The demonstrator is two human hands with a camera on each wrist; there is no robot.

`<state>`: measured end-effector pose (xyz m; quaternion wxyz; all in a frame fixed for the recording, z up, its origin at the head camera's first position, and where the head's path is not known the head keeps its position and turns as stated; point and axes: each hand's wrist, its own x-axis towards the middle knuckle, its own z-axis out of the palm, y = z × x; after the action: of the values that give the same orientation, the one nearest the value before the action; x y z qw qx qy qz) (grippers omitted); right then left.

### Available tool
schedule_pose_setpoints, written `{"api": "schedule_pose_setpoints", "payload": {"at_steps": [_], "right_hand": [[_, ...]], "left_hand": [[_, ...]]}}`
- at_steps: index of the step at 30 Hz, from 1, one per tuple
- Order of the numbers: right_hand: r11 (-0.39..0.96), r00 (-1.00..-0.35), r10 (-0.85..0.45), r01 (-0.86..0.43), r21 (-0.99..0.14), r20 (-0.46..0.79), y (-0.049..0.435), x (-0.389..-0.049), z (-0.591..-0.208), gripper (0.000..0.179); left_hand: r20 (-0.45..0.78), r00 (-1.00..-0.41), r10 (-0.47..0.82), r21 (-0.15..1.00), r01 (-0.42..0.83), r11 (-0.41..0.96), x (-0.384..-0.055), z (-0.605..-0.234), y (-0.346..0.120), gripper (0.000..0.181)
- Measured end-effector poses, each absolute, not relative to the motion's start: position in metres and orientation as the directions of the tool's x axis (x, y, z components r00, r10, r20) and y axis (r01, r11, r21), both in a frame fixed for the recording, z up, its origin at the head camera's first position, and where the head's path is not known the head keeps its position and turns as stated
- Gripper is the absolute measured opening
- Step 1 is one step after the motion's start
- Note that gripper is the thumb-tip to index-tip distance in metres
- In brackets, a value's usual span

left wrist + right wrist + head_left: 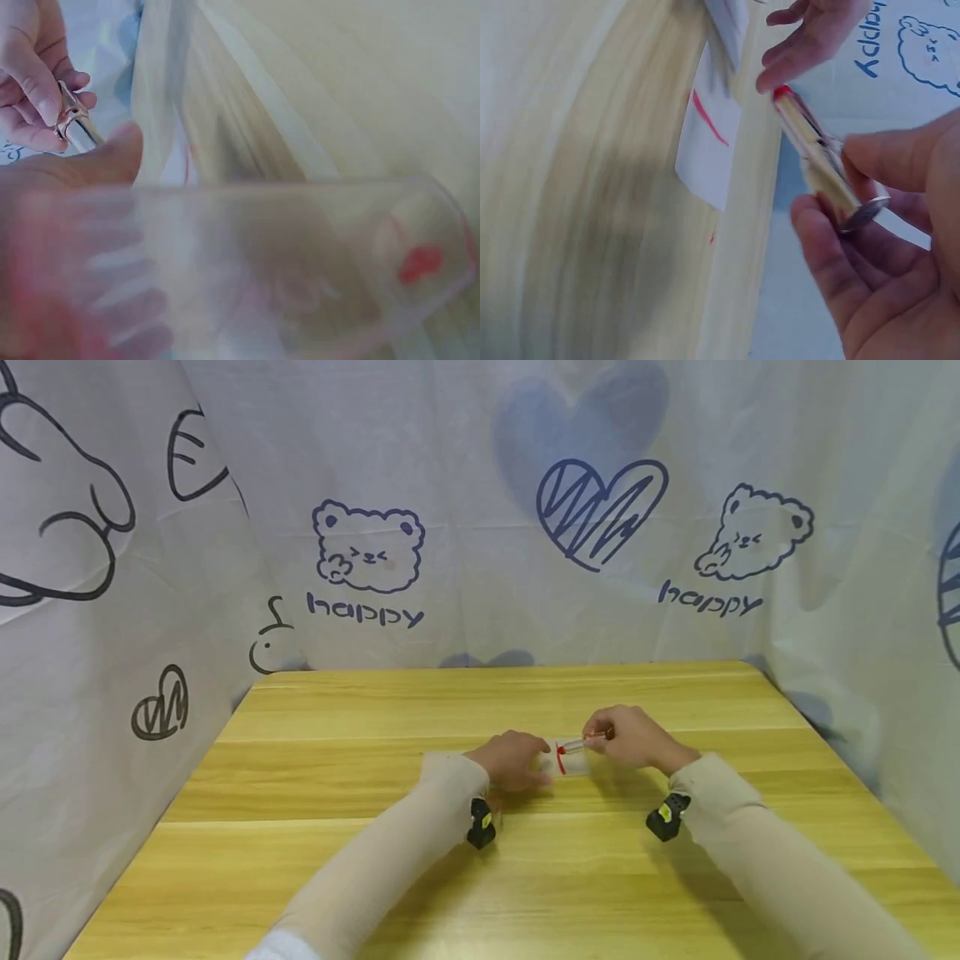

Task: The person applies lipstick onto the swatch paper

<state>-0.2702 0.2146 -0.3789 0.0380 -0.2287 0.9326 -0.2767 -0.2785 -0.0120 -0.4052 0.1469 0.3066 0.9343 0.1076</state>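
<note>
My right hand (633, 739) pinches a lipstick (821, 161) between thumb and fingers. Its red tip touches or hovers just above a white paper strip (576, 764) on the table, beside a red streak. In the right wrist view the same paper (705, 157) carries that streak. My left hand (513, 760) lies over the strip's left part with the fingers extended, thumb apart. A see-through plastic piece (300, 262) with a red spot fills the foreground of the left wrist view, overlapping the hand; whether the hand holds it cannot be told.
Under the hands is a wood-grain table (337, 860). White curtains (465, 443) with bear and heart drawings hang behind it and along both sides. Black wrist devices (481, 823) sit on both cuffs. A small red mark (712, 237) shows beside the paper.
</note>
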Motion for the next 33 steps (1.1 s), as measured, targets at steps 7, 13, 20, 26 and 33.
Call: {"api": "schedule_pose_setpoints", "payload": {"at_steps": [7, 13, 20, 26, 33], "right_hand": [[0.674, -0.926, -0.304, -0.375, -0.637, 0.224, 0.206, -0.257, -0.394, 0.011], [0.421, -0.963, -0.175, -0.262, -0.868, 0.206, 0.190, -0.240, -0.398, 0.022], [0.065, -0.975, -0.173, -0.154, -0.986, 0.141, 0.169, -0.221, -0.389, 0.028], [-0.207, -0.964, -0.262, 0.012, -0.978, 0.044, 0.153, -0.206, -0.381, 0.028], [-0.336, -0.909, -0.414, 0.117, -0.934, 0.035, 0.139, -0.198, -0.380, 0.034]], "left_hand": [[-0.063, -0.804, 0.591, 0.463, 0.501, 0.731, -0.269, -0.397, -0.030, 0.049], [0.034, -0.862, 0.505, 0.696, 0.383, 0.607, -0.250, -0.390, -0.038, 0.019], [0.033, -0.926, 0.375, 0.946, 0.151, 0.288, -0.223, -0.385, -0.042, 0.023], [0.101, -0.954, 0.281, 0.993, 0.112, 0.024, -0.202, -0.389, -0.042, 0.031], [0.107, -0.977, 0.186, 0.991, 0.089, -0.104, -0.185, -0.393, -0.043, 0.029]]}}
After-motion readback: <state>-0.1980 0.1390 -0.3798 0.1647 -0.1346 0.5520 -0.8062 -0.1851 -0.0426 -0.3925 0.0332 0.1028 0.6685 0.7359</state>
